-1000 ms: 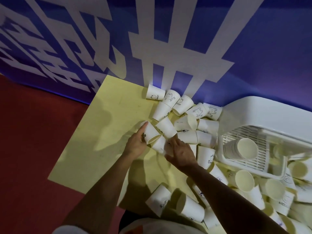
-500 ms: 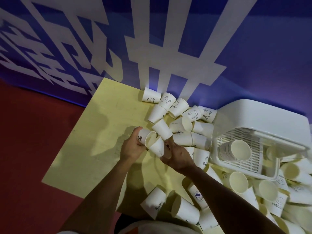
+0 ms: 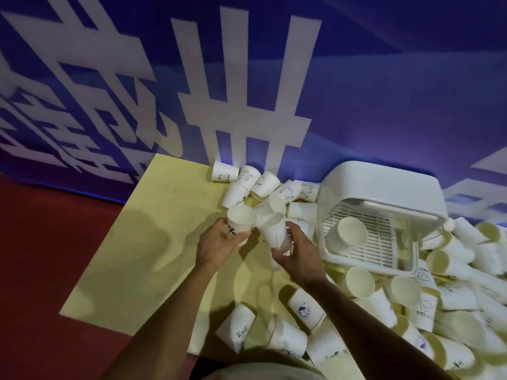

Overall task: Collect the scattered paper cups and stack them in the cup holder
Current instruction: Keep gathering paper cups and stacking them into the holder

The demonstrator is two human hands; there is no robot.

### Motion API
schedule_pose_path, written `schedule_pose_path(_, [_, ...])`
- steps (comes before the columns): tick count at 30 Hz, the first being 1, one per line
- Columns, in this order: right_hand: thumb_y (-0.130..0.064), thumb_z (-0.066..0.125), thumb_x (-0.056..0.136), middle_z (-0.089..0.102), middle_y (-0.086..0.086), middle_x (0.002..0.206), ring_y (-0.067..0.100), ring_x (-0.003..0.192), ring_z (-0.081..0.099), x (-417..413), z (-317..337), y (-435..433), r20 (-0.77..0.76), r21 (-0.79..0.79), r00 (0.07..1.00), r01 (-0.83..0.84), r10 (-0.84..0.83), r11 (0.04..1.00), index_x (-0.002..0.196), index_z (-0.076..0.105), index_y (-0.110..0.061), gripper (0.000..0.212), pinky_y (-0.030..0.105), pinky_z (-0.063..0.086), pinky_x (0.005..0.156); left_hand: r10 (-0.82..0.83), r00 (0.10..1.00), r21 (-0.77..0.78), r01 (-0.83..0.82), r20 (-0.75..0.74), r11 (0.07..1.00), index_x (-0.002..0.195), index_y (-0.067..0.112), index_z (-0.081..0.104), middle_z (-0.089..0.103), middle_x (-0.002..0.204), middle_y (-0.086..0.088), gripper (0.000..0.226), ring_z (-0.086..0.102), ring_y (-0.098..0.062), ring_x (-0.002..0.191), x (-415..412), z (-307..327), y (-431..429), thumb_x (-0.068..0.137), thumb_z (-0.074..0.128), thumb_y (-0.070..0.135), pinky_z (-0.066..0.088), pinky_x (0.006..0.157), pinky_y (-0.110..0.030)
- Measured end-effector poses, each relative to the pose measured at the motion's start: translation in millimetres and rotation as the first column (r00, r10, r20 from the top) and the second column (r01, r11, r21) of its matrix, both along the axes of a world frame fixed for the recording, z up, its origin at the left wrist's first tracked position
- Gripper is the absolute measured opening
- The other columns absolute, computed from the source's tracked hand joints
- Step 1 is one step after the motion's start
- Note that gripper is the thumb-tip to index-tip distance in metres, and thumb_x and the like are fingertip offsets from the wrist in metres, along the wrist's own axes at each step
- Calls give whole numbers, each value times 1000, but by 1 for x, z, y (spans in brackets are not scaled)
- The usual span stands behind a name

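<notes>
Red floor point(image 3: 41, 256) at left, then the yellow surface point(image 3: 153, 229). My left hand point(image 3: 216, 244) grips a paper cup point(image 3: 241, 224), mouth up, black print on its side. Just beside it, my right hand point(image 3: 299, 256) holds a second cup point(image 3: 274, 233), tilted; possibly two nested, too blurred to tell. Further right, the white cup holder point(image 3: 384, 187) contains a lying stack point(image 3: 348, 233). Loose cups point(image 3: 452, 311) are heaped around it.

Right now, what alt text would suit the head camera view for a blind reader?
A person's left hand grips one paper cup and the right hand a second cup, over a yellow table strewn with cups; a white cup holder on the right holds a short stack.
</notes>
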State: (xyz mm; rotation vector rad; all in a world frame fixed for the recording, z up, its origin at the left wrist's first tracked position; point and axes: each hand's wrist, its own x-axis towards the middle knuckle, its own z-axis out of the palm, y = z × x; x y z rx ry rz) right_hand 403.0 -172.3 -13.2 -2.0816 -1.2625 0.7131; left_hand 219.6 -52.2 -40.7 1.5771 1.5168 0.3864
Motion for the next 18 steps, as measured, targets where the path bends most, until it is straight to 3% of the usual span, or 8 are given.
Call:
schedule_pose_path(5, [-33,78,79,60,-12,122,9,110,55,26,15,-29,-72,113,991,120,-113,986,137,41,-31,69,31,51,90,-91,994,3,91,63,996,92,33,65,67,89,11,44,64,-8,82,29,12,-29,64,79,65,54,74,-28])
schedule_pose_path(8, [-36,80,78,61,-16,121,6,111,57,43,25,-40,-118,156,976,202,-185,967,136,42,-34,69,29,50,93,-129,988,-9,130,87,991,97,33,67,69,95,15,53,65,-6,84,50,19,-44,60,77,69,56,78,-31])
schedule_pose_path(12, [-41,77,80,63,-15,119,6,107,60,67,39,-52,-86,234,963,268,-255,934,134,46,-34,63,29,50,90,-179,979,-12,181,101,983,103,33,64,70,99,13,58,66,-6,86,78,27,-56,60,76,70,57,79,-34])
schedule_pose_path(18, [-33,78,79,62,-9,116,10,103,57,111,38,-69,-31,316,938,338,-346,887,128,51,-25,56,31,46,85,-191,971,-28,197,142,980,110,24,60,67,103,10,54,64,-8,95,110,42,-70,70,82,51,53,85,-31])
